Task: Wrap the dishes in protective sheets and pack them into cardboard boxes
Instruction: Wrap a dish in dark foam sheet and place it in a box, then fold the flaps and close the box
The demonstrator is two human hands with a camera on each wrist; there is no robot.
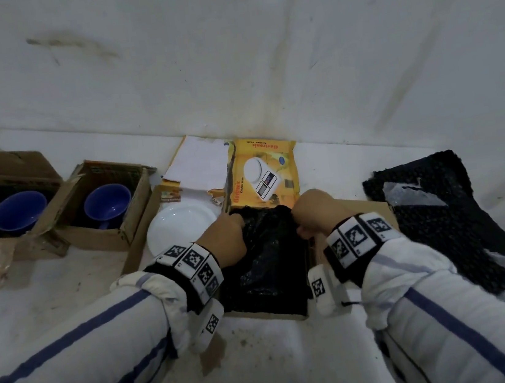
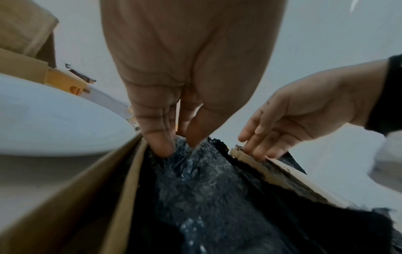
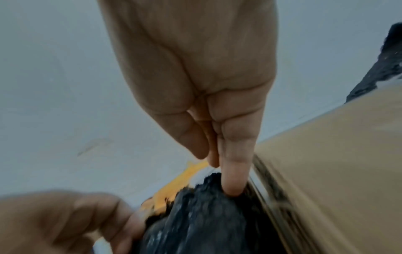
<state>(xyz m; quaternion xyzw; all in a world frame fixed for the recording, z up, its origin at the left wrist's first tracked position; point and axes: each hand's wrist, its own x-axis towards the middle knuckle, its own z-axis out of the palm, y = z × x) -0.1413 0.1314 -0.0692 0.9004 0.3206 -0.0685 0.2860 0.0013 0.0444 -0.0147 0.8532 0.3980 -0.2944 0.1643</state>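
Black wrapped bundle (image 1: pixel 266 254) in cardboard box (image 1: pixel 141 238), under straight fingertips of left hand (image 1: pixel 225 236) and right hand (image 1: pixel 315 212).

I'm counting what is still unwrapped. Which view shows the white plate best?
The head view: the white plate lies bare, its whole round rim visible beside the box. The left wrist view catches only a blurred white curve; the right wrist view shows none of it.
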